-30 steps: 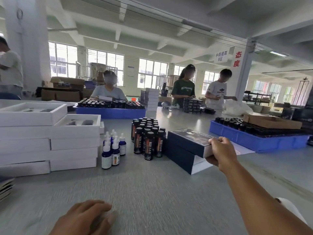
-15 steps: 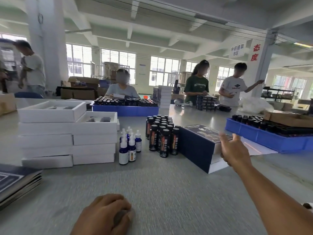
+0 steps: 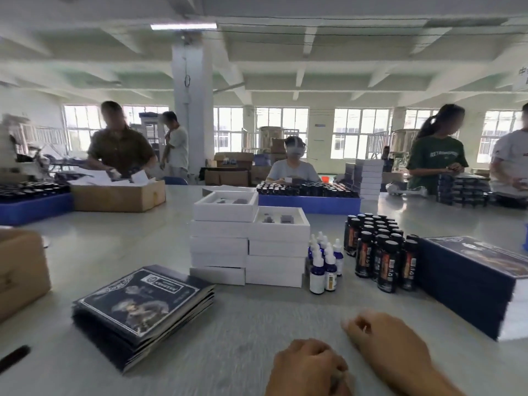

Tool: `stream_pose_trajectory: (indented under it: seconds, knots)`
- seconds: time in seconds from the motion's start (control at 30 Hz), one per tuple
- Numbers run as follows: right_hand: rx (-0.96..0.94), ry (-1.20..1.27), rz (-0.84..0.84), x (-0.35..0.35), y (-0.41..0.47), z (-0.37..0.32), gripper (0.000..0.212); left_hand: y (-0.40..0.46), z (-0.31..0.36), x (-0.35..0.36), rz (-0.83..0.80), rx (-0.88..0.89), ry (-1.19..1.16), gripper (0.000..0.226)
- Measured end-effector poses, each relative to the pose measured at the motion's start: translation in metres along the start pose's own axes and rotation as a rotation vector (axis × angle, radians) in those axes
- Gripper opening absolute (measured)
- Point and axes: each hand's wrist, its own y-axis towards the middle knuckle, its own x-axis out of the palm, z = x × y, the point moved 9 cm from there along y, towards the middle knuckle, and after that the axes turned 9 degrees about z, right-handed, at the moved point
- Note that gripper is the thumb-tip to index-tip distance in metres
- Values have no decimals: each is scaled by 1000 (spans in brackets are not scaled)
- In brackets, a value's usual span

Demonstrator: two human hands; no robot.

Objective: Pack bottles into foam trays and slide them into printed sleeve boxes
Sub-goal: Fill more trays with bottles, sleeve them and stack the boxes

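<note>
Withdrawn from the packed sleeve boxes (image 3: pixel 474 281), right hand (image 3: pixel 388 341) hovers loosely curled, empty; left hand (image 3: pixel 308 367) fisted, contents untellable, near table's (image 3: pixel 114 247) front edge, ready for foam trays (image 3: pixel 248 241).

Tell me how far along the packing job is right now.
Done: sleeved boxes stacked at right. In hand: nothing clearly; the left hand is curled on the table, the right hand is blurred beside it. Left: white foam trays sit empty, dark bottles and dropper bottles stand loose, flat sleeves wait.
</note>
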Motion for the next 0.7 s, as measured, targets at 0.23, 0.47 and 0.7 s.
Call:
stream_pose_trajectory:
  seconds: [0.23,0.47,0.7]
  knots:
    - [-8,-95,64,-1,0,-11,26,32,-36,-83,412,-172,-95,29]
    - [9,-42,69,1,4,-10,23,111,-89,-215,596,-112,480,62]
    - [-14,-36,139,-1,3,-14,18,152,-137,-224,381,-190,692,60]
